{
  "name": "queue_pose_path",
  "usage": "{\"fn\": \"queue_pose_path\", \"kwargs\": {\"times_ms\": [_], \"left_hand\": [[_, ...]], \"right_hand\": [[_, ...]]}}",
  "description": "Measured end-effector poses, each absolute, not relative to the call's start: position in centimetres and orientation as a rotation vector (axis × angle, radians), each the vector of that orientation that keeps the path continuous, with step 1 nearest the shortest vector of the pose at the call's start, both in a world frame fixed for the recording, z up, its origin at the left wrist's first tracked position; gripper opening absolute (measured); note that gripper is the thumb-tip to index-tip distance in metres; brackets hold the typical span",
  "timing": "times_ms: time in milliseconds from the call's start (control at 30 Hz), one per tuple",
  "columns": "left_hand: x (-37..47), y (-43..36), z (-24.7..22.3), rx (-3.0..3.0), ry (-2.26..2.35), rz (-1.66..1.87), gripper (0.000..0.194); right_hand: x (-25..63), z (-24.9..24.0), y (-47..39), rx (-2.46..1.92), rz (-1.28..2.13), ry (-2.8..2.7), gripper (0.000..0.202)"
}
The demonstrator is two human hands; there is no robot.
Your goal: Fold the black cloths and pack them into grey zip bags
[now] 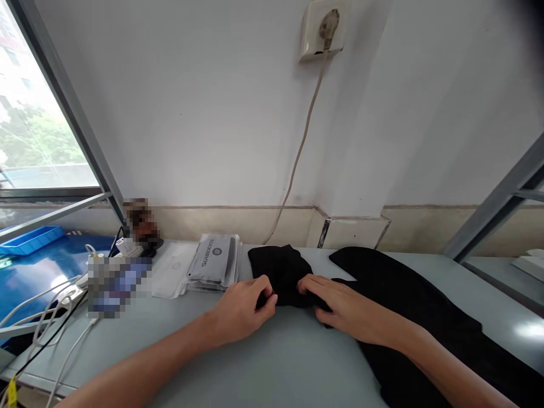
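Some bunched black fabric (283, 266): left hand (245, 306) pinches its edge, right hand (346, 307) curls over it, grip unclear. Probably straightening; next needs even tension.

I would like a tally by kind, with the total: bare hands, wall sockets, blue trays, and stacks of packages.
Hands: 2 (left hand and right hand, both at the black fabric)
Wall sockets: 1 (wall socket)
Blue trays: 1 (blue tray)
Stacks of packages: 1 (stack of packages)
Total: 5
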State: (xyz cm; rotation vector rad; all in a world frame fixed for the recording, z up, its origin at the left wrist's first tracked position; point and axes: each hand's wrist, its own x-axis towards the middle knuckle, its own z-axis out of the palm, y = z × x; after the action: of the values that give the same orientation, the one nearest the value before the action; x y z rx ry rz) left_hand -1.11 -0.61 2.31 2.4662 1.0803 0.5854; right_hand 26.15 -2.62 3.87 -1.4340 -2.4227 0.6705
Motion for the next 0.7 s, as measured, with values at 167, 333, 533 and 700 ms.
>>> {"fn": "queue_pose_path", "kwargs": {"times_ms": [167, 333, 533, 700], "left_hand": [[-0.7, -0.5, 3.0, 1.985, 1.128, 0.865, 0.037], [-0.5, 0.1, 2.3, 1.726, 1.017, 0.957, 0.043], [-0.4, 0.4, 1.9, 1.472, 0.919, 0.908, 0.048], [-0.3, 0.3, 2.5, 1.35, 0.945, 0.824, 0.046]], "right_hand": [[26.8, 4.1, -1.6, -1.516, 0.647, -2.23, 0.026], [27.3, 4.2, -1.6, -1.487, 0.824, -2.139, 0.026], [27.6, 4.7, -1.4, -1.373, 1.012, -2.01, 0.03], [27.6, 4.3, -1.0, -1.325, 1.251, -1.793, 0.031]]}}
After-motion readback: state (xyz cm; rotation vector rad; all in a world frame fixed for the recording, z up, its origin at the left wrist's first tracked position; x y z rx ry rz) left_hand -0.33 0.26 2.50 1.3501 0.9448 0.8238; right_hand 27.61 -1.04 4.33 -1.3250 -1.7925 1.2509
